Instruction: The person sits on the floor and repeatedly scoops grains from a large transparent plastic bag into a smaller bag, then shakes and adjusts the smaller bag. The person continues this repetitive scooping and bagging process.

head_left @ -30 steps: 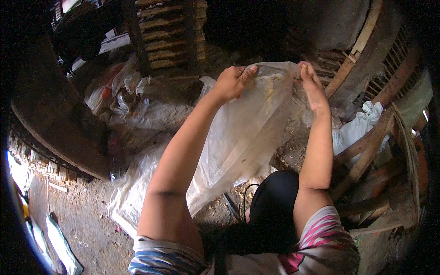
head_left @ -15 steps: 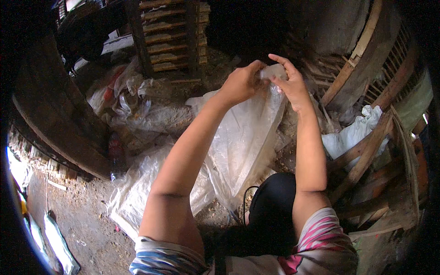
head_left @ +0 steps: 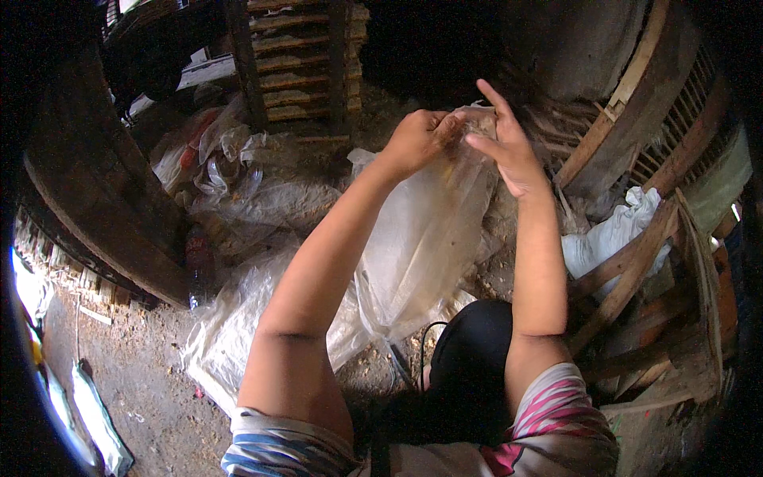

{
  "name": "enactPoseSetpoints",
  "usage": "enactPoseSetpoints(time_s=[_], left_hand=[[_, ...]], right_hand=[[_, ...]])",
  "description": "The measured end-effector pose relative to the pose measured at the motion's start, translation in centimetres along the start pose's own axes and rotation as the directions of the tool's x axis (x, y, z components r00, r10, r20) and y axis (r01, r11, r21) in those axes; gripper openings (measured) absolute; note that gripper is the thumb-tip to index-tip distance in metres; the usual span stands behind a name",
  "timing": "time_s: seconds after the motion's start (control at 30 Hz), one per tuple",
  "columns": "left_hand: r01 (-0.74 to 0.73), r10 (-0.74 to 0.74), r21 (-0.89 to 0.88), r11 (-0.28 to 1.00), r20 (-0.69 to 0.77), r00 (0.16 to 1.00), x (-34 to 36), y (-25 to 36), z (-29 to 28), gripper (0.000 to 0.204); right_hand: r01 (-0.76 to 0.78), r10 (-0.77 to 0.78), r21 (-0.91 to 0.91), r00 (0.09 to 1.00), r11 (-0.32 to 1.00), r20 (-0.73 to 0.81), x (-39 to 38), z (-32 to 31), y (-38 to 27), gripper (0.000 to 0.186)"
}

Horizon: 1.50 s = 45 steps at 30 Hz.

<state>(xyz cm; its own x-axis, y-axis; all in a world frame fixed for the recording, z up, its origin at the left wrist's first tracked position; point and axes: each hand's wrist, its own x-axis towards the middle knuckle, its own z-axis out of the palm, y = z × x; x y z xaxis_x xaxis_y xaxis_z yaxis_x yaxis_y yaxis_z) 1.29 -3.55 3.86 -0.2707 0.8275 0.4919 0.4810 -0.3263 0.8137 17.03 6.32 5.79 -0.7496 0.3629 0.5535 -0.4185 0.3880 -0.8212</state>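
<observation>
Both hands have drawn together: left hand [head_left: 417, 139] and right hand [head_left: 509, 151] fingers now pinching the clear plastic bag [head_left: 421, 238] top.

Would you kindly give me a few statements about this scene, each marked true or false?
1. Both hands hold the top of a clear plastic bag. True: the left hand and right hand meet at its upper edge.
2. The bag lies flat on the ground. False: it hangs down from the hands.
3. A white sack lies to the person's right among wooden slats. True.
4. The right hand grips a bottle. False: a dark bottle stands on the ground at the left, untouched.
5. More crumpled clear plastic lies on the ground at the left. True.
</observation>
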Motion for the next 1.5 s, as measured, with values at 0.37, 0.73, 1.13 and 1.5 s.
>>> enactPoseSetpoints(time_s=[0.37, 0.73, 1.13, 1.5], left_hand=[[-0.071, 0.093, 0.291, 0.954, -0.061, 0.994, 0.1, -1.9, 0.2, 0.039], [-0.004, 0.006, 0.156, 0.988, -0.010, 1.000, 0.0, -0.8, 0.7, 0.037], [-0.041, 0.040, -0.020, 0.999, -0.041, 0.998, 0.1, -1.8, 0.1, 0.034], [-0.194, 0.186, 0.104, 0.975, 0.086, 0.979, 0.2, -2.1, -2.0, 0.033]], right_hand=[[-0.183, 0.008, -0.244, 0.814, 0.952, -0.580, 0.2, -2.6, 2.0, 0.037], [-0.126, 0.124, 0.001, 0.975, 0.992, -0.183, 0.3, -2.7, 2.3, 0.038], [-0.075, 0.075, -0.041, 0.997, 0.996, 0.005, -0.2, -1.1, 1.6, 0.058], [-0.240, 0.241, 0.091, 0.971, 0.967, -0.004, 0.5, 1.2, 2.5, 0.082]])
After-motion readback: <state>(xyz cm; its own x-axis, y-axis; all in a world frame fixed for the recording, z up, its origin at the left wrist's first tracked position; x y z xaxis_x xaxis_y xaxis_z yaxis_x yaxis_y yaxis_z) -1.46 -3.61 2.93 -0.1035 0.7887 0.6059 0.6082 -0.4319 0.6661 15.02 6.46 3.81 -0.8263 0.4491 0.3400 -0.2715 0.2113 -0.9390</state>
